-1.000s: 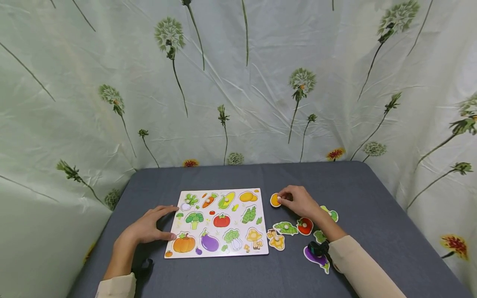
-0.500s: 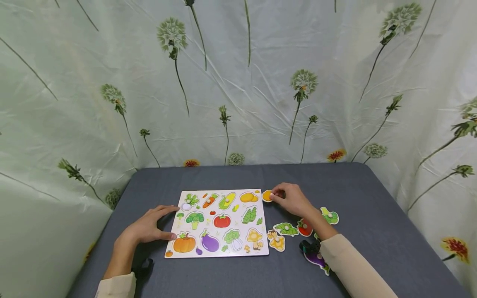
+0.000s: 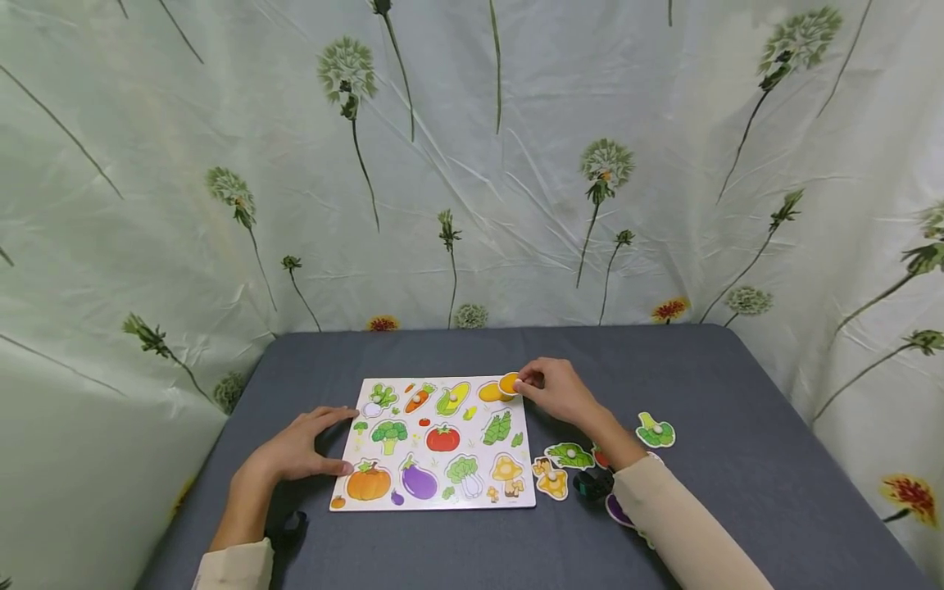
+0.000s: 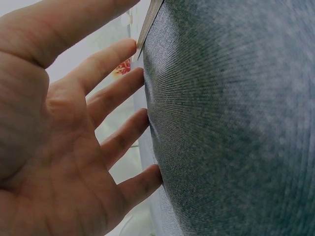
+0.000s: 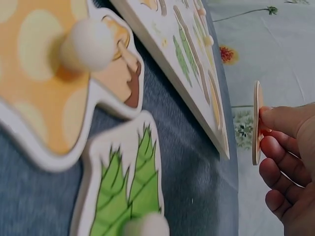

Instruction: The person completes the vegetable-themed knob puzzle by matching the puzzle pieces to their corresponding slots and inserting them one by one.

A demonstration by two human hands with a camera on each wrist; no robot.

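Observation:
A white vegetable puzzle board (image 3: pixel 472 504) lies on the table. My left hand (image 3: pixel 298 447) rests at its left edge, thumb and fingers spread; the left wrist view shows the fingers (image 4: pixel 118 96) extended. My right hand (image 3: pixel 564 396) pinches a round yellow-orange puzzle piece (image 3: pixel 509 383) over the board's far right corner, overlapping the printed yellow shape there. In the right wrist view this piece (image 5: pixel 256 123) stands edge-on between thumb and fingers. Small knobs show on the turnip, carrot (image 3: pixel 418 399) and corn (image 3: pixel 452 399) in the board's far row.
Right of the board lie a mushroom piece (image 3: pixel 551 482), a green spear-shaped piece (image 3: pixel 569 456) and a green broccoli-like piece (image 3: pixel 656 430). A red piece (image 3: pixel 601 457) and a purple piece (image 3: pixel 618 510) are partly hidden by my right arm. A floral curtain (image 3: pixel 413 205) hangs behind the table.
My right hand has carried the yellow-orange piece leftward from the table to above the board's far right corner. The left hand has stayed at the board's left edge.

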